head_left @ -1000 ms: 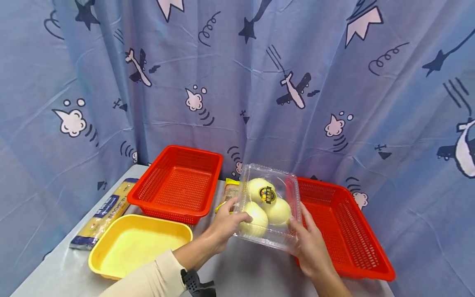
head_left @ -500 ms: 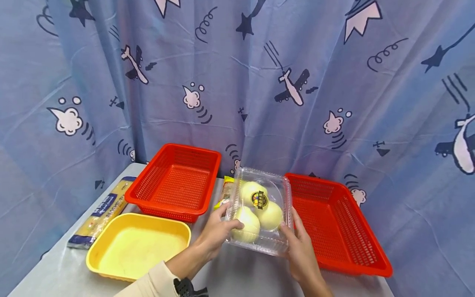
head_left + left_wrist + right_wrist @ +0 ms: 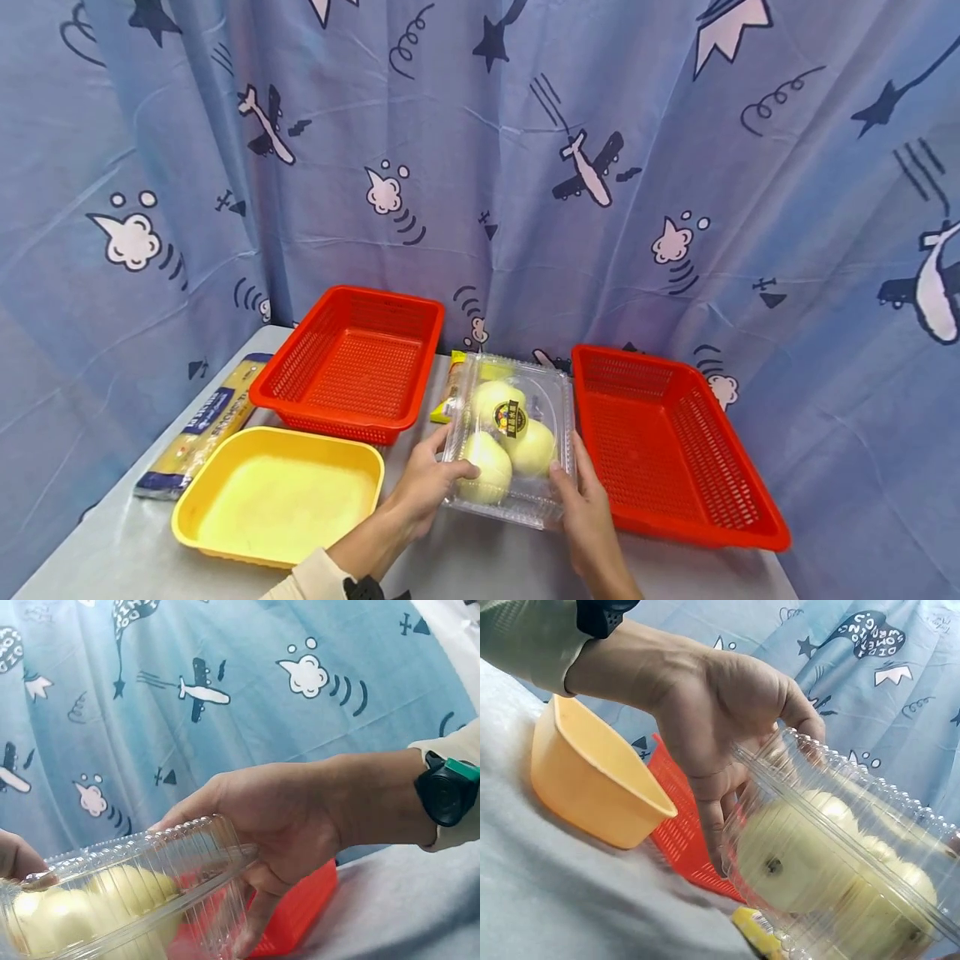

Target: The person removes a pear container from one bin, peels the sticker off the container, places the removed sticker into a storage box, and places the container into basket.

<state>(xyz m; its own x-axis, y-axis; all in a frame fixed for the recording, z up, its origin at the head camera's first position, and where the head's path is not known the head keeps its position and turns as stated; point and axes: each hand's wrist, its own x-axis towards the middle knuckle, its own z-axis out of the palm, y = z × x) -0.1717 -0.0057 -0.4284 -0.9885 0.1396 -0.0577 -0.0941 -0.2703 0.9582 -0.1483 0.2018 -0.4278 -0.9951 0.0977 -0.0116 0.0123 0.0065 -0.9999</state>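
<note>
In the head view, the person holds a clear plastic box [image 3: 510, 437] between both hands above the tabletop [image 3: 487, 558], in the gap between two red baskets. The left hand [image 3: 423, 487] grips the box's left side, its fingers [image 3: 457, 471] curled against the plastic wall. The right hand [image 3: 585, 512] grips the right side near the front corner, thumb up along the wall. Inside the box lie three pale yellow fruits [image 3: 495, 450], the back one bearing a round dark sticker [image 3: 509, 417]. The left red basket [image 3: 352, 367] stands behind a yellow tray [image 3: 217, 492], touching or nearly touching its far rim. The right red basket [image 3: 667, 442] lies just beside the box. A long packet of spaghetti [image 3: 202, 429] lies at the tabletop's left edge, and a yellow packet [image 3: 453, 392] shows just behind the box. A blue curtain [image 3: 675, 125] printed with planes and clouds hangs behind.

In the left wrist view, the left hand [image 3: 277, 817] wraps the ribbed end of the box [image 3: 127, 892], thumb on top and fingers [image 3: 251, 930] beneath, clamped on it. A dark watch [image 3: 448, 791] sits on the wrist. The other hand's fingertip [image 3: 19, 859] shows at the left edge.

In the right wrist view, the left hand [image 3: 720, 712] presses on the far side of the box [image 3: 840, 855], fingers [image 3: 712, 825] running down its wall. The fruits [image 3: 795, 862] fill the box. The yellow tray [image 3: 592, 780] and a red basket [image 3: 686, 832] stand behind it. The right hand itself is not visible here.
</note>
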